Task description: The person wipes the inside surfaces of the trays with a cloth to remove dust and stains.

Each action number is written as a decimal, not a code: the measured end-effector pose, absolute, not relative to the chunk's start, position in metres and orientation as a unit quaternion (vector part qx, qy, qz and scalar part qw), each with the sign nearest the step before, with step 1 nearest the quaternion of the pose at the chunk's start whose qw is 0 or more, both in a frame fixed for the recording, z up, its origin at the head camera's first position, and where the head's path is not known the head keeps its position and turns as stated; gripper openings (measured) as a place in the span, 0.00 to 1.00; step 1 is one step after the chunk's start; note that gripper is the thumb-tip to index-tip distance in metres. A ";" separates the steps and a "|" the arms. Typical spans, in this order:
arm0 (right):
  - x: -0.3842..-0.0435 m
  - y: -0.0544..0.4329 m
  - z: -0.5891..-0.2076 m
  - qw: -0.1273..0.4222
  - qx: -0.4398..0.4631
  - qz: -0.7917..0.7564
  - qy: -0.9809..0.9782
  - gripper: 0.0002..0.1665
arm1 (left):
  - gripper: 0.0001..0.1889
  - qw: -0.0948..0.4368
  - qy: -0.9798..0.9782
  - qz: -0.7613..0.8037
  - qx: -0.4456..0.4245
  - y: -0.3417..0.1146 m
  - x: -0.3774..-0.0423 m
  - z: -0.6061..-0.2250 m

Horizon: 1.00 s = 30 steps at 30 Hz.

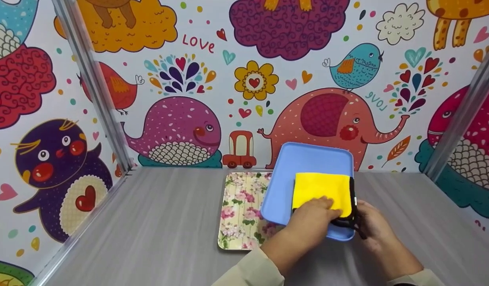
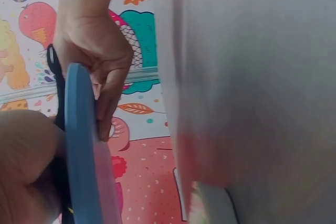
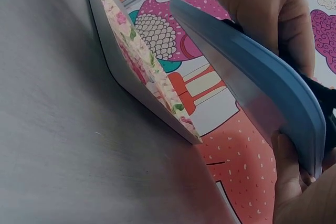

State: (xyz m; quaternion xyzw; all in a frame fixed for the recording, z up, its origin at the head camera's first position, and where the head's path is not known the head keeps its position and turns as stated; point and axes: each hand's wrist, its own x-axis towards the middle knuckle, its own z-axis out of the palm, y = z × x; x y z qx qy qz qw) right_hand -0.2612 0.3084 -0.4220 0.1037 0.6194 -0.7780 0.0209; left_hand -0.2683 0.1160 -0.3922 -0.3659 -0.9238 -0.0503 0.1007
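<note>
A light blue tray [image 1: 288, 167] is held tilted above the table. On it lies a folded yellow cloth [image 1: 319, 184] with black edging and a black loop at its right side. My left hand [image 1: 312, 222] rests on the cloth's lower part, fingers spread over it. At the tray's lower right edge, my right hand [image 1: 373, 228] grips the rim; in the left wrist view its fingers [image 2: 107, 100] reach along the tray's underside. The right wrist view shows the tray's pale underside and the left hand [image 3: 268, 14] on the far side.
A flower-patterned tray [image 1: 244, 210] lies on the grey table [image 1: 161, 222], partly covered by the blue tray in the head view. Behind stands a wall [image 1: 212, 79] printed with cartoon animals, with metal posts [image 1: 97, 79] at its corners.
</note>
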 end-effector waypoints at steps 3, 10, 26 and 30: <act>-0.261 0.308 -0.421 0.024 0.108 -0.787 0.607 0.17 | 0.28 0.107 -0.920 -0.036 -0.377 0.113 -0.266 -0.390; -0.260 0.307 -0.419 0.031 0.131 -0.807 0.575 0.16 | 0.26 0.125 -0.912 -0.002 -0.391 0.106 -0.262 -0.390; -0.261 0.309 -0.421 0.032 0.135 -0.788 0.600 0.13 | 0.27 0.150 -0.918 0.021 -0.368 0.085 -0.271 -0.396; -0.261 0.309 -0.421 0.028 0.127 -0.784 0.607 0.14 | 0.33 0.130 -0.926 0.020 -0.353 0.079 -0.275 -0.395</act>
